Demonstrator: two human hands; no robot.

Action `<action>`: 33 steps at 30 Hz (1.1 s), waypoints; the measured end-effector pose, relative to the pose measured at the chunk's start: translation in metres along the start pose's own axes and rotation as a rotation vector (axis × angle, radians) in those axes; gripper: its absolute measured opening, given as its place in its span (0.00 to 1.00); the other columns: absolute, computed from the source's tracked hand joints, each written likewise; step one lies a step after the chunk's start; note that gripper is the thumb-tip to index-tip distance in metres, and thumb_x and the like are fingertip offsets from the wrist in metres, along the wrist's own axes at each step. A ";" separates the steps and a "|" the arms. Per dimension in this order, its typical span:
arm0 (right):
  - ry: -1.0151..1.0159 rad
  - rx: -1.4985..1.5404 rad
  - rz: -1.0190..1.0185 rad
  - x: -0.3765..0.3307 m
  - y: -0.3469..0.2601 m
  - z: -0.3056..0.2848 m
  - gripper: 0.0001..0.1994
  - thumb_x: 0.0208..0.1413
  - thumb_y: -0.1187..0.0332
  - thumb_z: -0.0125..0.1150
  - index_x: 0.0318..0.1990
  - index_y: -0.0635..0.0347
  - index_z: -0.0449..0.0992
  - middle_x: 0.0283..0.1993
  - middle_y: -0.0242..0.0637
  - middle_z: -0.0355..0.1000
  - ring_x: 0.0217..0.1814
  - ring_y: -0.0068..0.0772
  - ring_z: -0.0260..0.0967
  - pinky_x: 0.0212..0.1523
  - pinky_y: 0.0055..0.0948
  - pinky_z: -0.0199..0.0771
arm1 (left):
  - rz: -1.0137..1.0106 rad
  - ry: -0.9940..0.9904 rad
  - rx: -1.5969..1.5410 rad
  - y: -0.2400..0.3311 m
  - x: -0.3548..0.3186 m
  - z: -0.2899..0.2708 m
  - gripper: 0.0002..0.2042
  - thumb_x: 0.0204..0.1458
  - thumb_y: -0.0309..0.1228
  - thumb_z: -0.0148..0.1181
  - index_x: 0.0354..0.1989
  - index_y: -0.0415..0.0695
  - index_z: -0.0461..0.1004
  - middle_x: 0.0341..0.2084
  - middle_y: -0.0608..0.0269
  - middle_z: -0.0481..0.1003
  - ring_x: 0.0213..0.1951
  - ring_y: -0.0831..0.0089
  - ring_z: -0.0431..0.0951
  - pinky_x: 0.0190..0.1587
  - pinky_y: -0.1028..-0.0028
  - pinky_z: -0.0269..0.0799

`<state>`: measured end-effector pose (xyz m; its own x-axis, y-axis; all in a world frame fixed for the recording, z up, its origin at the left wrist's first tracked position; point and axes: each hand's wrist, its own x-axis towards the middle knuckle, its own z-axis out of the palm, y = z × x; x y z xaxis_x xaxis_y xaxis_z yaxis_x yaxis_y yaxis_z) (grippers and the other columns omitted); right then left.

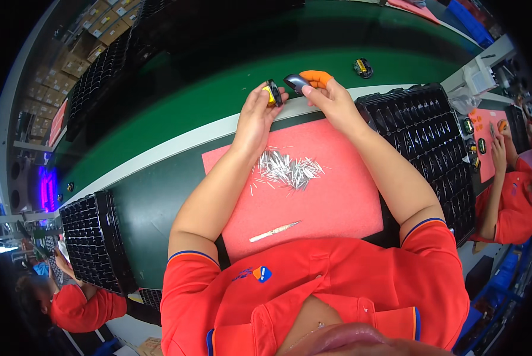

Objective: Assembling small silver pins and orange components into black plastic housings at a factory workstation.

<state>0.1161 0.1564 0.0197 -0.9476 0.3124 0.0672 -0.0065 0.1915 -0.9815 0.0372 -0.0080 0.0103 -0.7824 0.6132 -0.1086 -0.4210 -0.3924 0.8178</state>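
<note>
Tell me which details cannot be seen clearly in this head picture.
- Small black and yellow part: the left hand fingers cover most of it.
- Grey piece: the right hand hides its far end.
- Metal pins on the pink mat: too small to count.
- Black tray slots: too dark to tell their contents.

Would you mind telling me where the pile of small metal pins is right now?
In the head view, the pile of metal pins lies on the pink foam mat, between the person's forearms, just below the left hand and the right hand.
</note>
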 end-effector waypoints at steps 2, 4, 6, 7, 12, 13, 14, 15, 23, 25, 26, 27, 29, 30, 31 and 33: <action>0.009 0.010 -0.012 -0.001 0.000 0.001 0.19 0.58 0.64 0.56 0.54 0.63 0.66 0.43 0.32 0.69 0.36 0.17 0.63 0.39 0.19 0.65 | 0.009 -0.008 0.184 -0.005 0.000 -0.007 0.19 0.62 0.35 0.44 0.58 0.38 0.61 0.45 0.58 0.71 0.48 0.72 0.71 0.53 0.73 0.65; 0.013 0.020 -0.022 -0.002 -0.001 0.004 0.19 0.58 0.65 0.57 0.54 0.64 0.66 0.43 0.32 0.68 0.36 0.17 0.63 0.39 0.18 0.65 | 0.033 -0.015 0.218 -0.008 0.001 -0.008 0.19 0.61 0.34 0.46 0.58 0.37 0.60 0.45 0.58 0.71 0.48 0.73 0.71 0.53 0.73 0.65; 0.020 0.028 -0.044 -0.003 -0.001 0.005 0.19 0.57 0.65 0.57 0.54 0.63 0.66 0.42 0.31 0.68 0.35 0.16 0.62 0.38 0.17 0.65 | 0.057 -0.017 0.248 -0.011 -0.002 -0.005 0.19 0.61 0.34 0.48 0.57 0.37 0.60 0.46 0.59 0.71 0.47 0.75 0.71 0.52 0.74 0.66; 0.019 0.025 -0.041 -0.004 -0.001 0.006 0.19 0.57 0.65 0.57 0.54 0.63 0.66 0.42 0.31 0.68 0.35 0.16 0.62 0.38 0.17 0.65 | 0.034 -0.015 0.183 -0.012 -0.004 -0.002 0.19 0.60 0.32 0.50 0.57 0.37 0.61 0.46 0.59 0.71 0.48 0.75 0.72 0.53 0.74 0.67; 0.062 -0.119 -0.046 -0.008 -0.009 0.008 0.18 0.56 0.66 0.59 0.53 0.62 0.68 0.31 0.26 0.68 0.29 0.12 0.61 0.33 0.15 0.63 | -0.023 0.002 0.106 -0.005 -0.007 0.005 0.20 0.59 0.30 0.52 0.57 0.36 0.60 0.47 0.60 0.69 0.50 0.74 0.70 0.56 0.72 0.67; 0.061 -0.119 -0.046 -0.008 -0.009 0.008 0.18 0.56 0.66 0.59 0.53 0.62 0.68 0.31 0.26 0.68 0.29 0.12 0.61 0.33 0.15 0.63 | -0.023 -0.004 0.103 -0.005 -0.007 0.004 0.20 0.59 0.30 0.52 0.57 0.36 0.60 0.47 0.60 0.69 0.50 0.75 0.70 0.56 0.73 0.67; 0.071 -0.137 -0.055 -0.008 -0.009 0.009 0.18 0.56 0.66 0.59 0.53 0.62 0.68 0.29 0.25 0.67 0.29 0.12 0.60 0.33 0.15 0.62 | -0.021 -0.009 0.100 -0.005 -0.006 0.004 0.20 0.58 0.30 0.53 0.57 0.36 0.60 0.46 0.60 0.70 0.49 0.75 0.71 0.56 0.73 0.68; 0.081 -0.154 -0.064 -0.008 -0.009 0.009 0.19 0.56 0.65 0.60 0.53 0.61 0.69 0.27 0.25 0.67 0.28 0.12 0.60 0.32 0.16 0.62 | -0.019 -0.007 0.099 -0.006 -0.006 0.003 0.20 0.58 0.30 0.53 0.57 0.36 0.60 0.46 0.60 0.70 0.49 0.75 0.71 0.56 0.73 0.68; 0.097 -0.285 -0.071 -0.005 -0.005 0.007 0.19 0.55 0.65 0.61 0.53 0.61 0.69 0.26 0.29 0.69 0.29 0.14 0.64 0.33 0.17 0.64 | -0.022 -0.034 0.072 -0.008 -0.008 0.004 0.19 0.57 0.32 0.55 0.55 0.39 0.65 0.45 0.62 0.72 0.47 0.77 0.72 0.53 0.75 0.68; 0.102 -0.306 -0.073 -0.005 -0.003 0.006 0.19 0.55 0.65 0.61 0.53 0.61 0.69 0.26 0.29 0.69 0.29 0.14 0.64 0.33 0.18 0.64 | -0.024 -0.036 0.068 -0.009 -0.007 0.003 0.19 0.57 0.31 0.55 0.55 0.39 0.65 0.45 0.62 0.72 0.47 0.77 0.73 0.53 0.76 0.69; 0.106 -0.328 -0.073 -0.004 0.000 0.006 0.19 0.54 0.65 0.61 0.53 0.61 0.70 0.26 0.29 0.69 0.29 0.14 0.64 0.33 0.17 0.64 | -0.024 -0.037 0.065 -0.009 -0.006 0.003 0.19 0.57 0.31 0.55 0.55 0.39 0.65 0.45 0.63 0.72 0.47 0.77 0.73 0.52 0.76 0.69; 0.111 -0.351 -0.073 -0.003 0.001 0.006 0.19 0.54 0.65 0.62 0.53 0.61 0.70 0.26 0.29 0.69 0.28 0.14 0.64 0.33 0.17 0.64 | -0.024 -0.037 0.064 -0.009 -0.006 0.003 0.19 0.57 0.31 0.55 0.55 0.39 0.65 0.45 0.63 0.72 0.47 0.77 0.73 0.52 0.76 0.69; 0.114 -0.326 -0.089 -0.005 -0.002 0.006 0.19 0.54 0.65 0.62 0.52 0.61 0.70 0.25 0.28 0.68 0.28 0.14 0.63 0.32 0.17 0.63 | -0.024 -0.031 0.060 -0.008 -0.007 0.003 0.18 0.57 0.31 0.56 0.54 0.39 0.65 0.44 0.62 0.73 0.46 0.77 0.73 0.51 0.76 0.70; 0.118 -0.301 -0.105 -0.005 -0.005 0.007 0.19 0.53 0.65 0.62 0.52 0.60 0.70 0.24 0.27 0.67 0.27 0.14 0.62 0.31 0.16 0.62 | -0.023 -0.029 0.058 -0.008 -0.006 0.002 0.18 0.57 0.31 0.56 0.54 0.39 0.65 0.44 0.62 0.73 0.46 0.77 0.73 0.51 0.76 0.70; 0.116 -0.302 -0.104 -0.005 -0.006 0.007 0.19 0.53 0.65 0.62 0.52 0.60 0.70 0.24 0.27 0.67 0.27 0.14 0.62 0.31 0.16 0.62 | -0.030 -0.029 0.055 -0.008 -0.006 0.001 0.17 0.56 0.30 0.56 0.53 0.39 0.66 0.44 0.63 0.73 0.46 0.77 0.73 0.52 0.76 0.70; 0.145 -0.320 -0.110 -0.005 -0.007 0.006 0.20 0.52 0.65 0.64 0.51 0.60 0.70 0.23 0.25 0.64 0.25 0.13 0.59 0.29 0.16 0.60 | -0.036 -0.031 0.051 -0.008 -0.005 0.001 0.16 0.56 0.30 0.56 0.52 0.39 0.66 0.43 0.63 0.73 0.46 0.77 0.73 0.53 0.76 0.70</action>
<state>0.1189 0.1480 0.0254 -0.8913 0.3984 0.2164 0.0163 0.5052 -0.8628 0.0450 -0.0076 0.0054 -0.7525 0.6474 -0.1214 -0.4239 -0.3350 0.8415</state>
